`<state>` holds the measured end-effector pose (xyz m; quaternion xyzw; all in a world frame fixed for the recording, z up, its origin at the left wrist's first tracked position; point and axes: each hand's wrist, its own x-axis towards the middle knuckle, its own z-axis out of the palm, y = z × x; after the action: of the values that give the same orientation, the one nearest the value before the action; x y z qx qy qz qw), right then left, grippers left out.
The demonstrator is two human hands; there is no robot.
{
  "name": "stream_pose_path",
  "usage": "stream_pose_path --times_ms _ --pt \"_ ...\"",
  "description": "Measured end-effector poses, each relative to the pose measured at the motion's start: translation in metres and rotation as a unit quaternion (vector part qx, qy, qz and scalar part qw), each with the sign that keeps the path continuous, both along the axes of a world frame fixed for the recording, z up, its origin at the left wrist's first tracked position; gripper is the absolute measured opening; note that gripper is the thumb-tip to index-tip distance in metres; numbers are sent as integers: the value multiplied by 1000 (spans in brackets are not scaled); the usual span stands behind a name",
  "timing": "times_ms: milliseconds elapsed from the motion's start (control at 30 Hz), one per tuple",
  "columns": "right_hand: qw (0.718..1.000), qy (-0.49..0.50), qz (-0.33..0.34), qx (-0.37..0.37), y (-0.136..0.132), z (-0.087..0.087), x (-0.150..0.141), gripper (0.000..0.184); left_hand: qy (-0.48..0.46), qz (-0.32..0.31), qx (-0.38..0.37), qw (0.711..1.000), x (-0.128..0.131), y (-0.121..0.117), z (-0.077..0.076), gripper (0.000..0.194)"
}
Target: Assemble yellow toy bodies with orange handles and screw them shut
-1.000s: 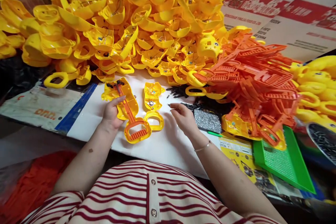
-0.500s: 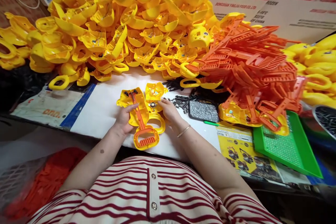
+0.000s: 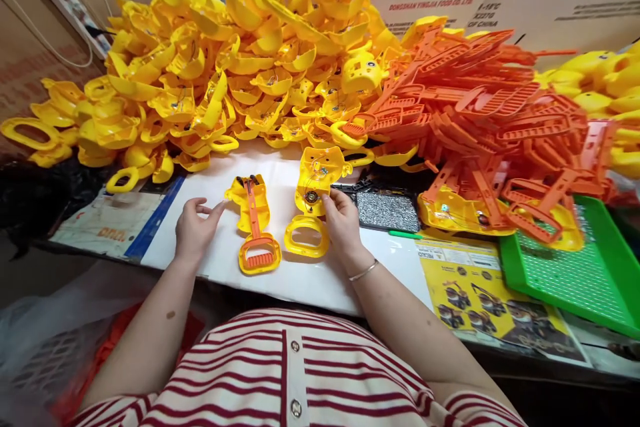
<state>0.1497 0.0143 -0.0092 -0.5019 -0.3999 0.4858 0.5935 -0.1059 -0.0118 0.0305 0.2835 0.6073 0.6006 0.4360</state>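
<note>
My right hand grips the edge of a yellow toy shell half, thumb over its rim. Wires and a round speaker-like part show inside that shell, and its loop handle points toward me. To its left, a second yellow shell half lies on the white work surface, with an orange handle piece set along its inside. Small black parts sit at its far end. My left hand is off to the left of this shell, fingers apart and holding nothing.
A high heap of yellow shells spans the back. Orange handle pieces are piled at right. Beside my right hand lie a dark tray of small silvery parts and a green pen-like stick. A green basket stands far right.
My left hand has let go of the shell with the orange piece, which now lies on the surface, and moved left. My right hand has shifted the wired shell rightward, apart from it.
</note>
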Motion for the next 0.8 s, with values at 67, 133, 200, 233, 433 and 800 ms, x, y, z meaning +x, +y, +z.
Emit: stream_pose_path --times_ms 67,133,200,233,433,800 --pt "1000 -1 13 21 -2 -1 -3 41 45 21 53 997 16 -9 11 57" --pt "998 -13 26 56 -6 -2 -7 40 42 -18 80 996 45 -11 20 68" --pt "995 -33 33 89 -10 -4 -11 40 24 -79 70 994 77 -6 27 81" --pt "993 -43 37 99 -12 -5 -12 40 19 -102 64 993 91 -2 28 87" --pt "989 -66 41 125 -18 -2 -16 40 39 -153 107 982 123 13 28 78" --pt "989 93 61 99 -20 20 -16 36 -132 -243 14 961 113 13 37 42"
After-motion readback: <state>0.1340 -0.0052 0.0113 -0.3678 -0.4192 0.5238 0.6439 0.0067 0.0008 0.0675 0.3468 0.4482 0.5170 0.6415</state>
